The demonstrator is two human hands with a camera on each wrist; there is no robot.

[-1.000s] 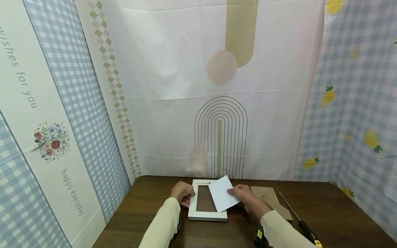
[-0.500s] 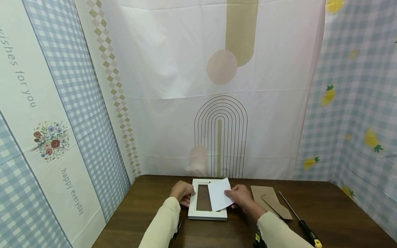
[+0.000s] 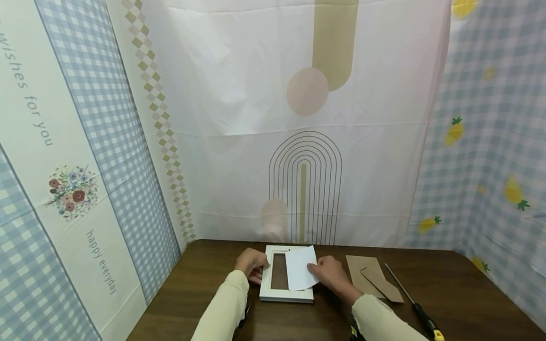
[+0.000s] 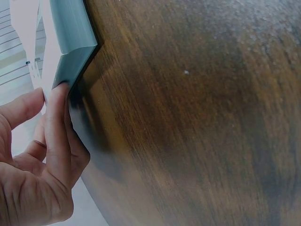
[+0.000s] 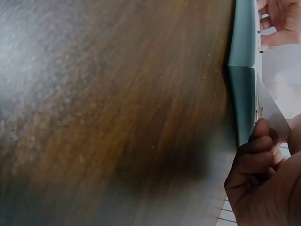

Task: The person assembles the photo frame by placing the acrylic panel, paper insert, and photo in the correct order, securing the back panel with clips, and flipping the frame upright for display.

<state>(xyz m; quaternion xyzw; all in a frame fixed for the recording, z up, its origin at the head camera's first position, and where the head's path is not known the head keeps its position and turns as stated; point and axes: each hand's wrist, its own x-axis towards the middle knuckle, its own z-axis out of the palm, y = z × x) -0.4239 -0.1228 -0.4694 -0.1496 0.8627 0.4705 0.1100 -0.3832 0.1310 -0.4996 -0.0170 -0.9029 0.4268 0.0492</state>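
A white picture frame [image 3: 265, 280] lies flat on the brown table, with a dark opening in its middle. My left hand [image 3: 251, 264] grips its left edge; the left wrist view shows thumb and fingers [image 4: 57, 136] pinching the frame's side. Over the right part of the opening, a white sheet of paper [image 3: 300, 269] is held by my right hand [image 3: 333, 273], thumb on top at its right edge. In the right wrist view the sheet [image 5: 272, 106] slants up from the frame, and the right fingers [image 5: 256, 157] curl beside the frame's side.
Right of the frame lies a brown board [image 3: 368, 272] with a dark L-shaped hex key [image 3: 375, 285] across it. Farther right rests a screwdriver [image 3: 421, 315] with a black and yellow handle. Printed cloths [image 3: 222, 189] hang behind and beside the table [image 3: 204, 284].
My right hand has shifted left and turned the white sheet from slanted to nearly lined up with the frame's right side. The left hand stays on the frame.
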